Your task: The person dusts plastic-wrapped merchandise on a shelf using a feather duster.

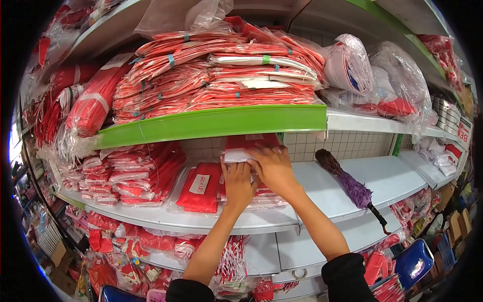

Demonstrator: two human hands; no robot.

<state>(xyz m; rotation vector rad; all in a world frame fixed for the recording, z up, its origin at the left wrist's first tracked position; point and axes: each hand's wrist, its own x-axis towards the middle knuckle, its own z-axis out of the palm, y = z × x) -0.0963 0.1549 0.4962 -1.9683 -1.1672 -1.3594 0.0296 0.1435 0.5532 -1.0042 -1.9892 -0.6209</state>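
Both my hands reach onto the middle shelf, under the green shelf edge. My left hand [238, 182] rests on the front of a stack of red-and-white plastic-wrapped packets [266, 199], fingers bent over its top. Just right of it, my right hand [270, 166] lies over the same stack, with its fingers spread on a red and white packet [247, 143]. The two hands nearly touch. Left of them lies a flat red packet [198, 189] with a white handwritten label. What is under my palms is hidden.
A green shelf edge [216, 126] runs just above my hands, with tall stacks of red packets [166, 75] on it. Red and white bundles [132, 173] fill the shelf's left part. A purple feather duster [352, 187] lies to the right, its handle past the shelf edge.
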